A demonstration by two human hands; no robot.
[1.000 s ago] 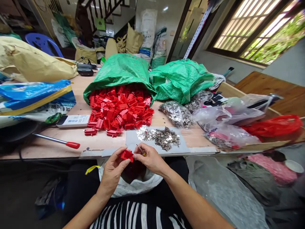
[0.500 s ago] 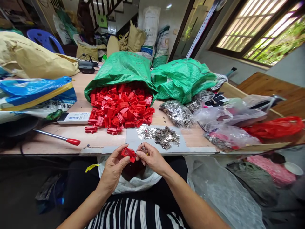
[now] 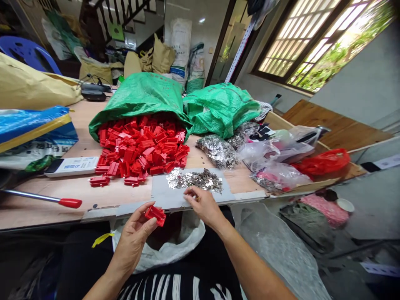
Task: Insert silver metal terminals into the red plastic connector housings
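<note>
My left hand (image 3: 135,232) is closed on a small red plastic piece (image 3: 155,214), held just below the table's near edge. My right hand (image 3: 203,205) rests on a grey sheet (image 3: 162,194), its fingers reaching to the edge of a heap of small shiny metal parts (image 3: 193,180); whether it holds anything there I cannot make out. A big pile of the same red plastic pieces (image 3: 140,148) spills from an open green sack (image 3: 140,96) onto the wooden table (image 3: 40,208).
A white bag (image 3: 170,246) sits open in my lap under the hands. A red-handled tool (image 3: 40,199) and a white remote (image 3: 71,166) lie at the left. A second green sack (image 3: 220,106), clear bags of metal parts (image 3: 218,151) and a red bag (image 3: 321,161) crowd the right.
My right hand has left the red piece and reached forward onto the grey sheet by the metal parts. My left hand still holds the red piece, a little lower.
</note>
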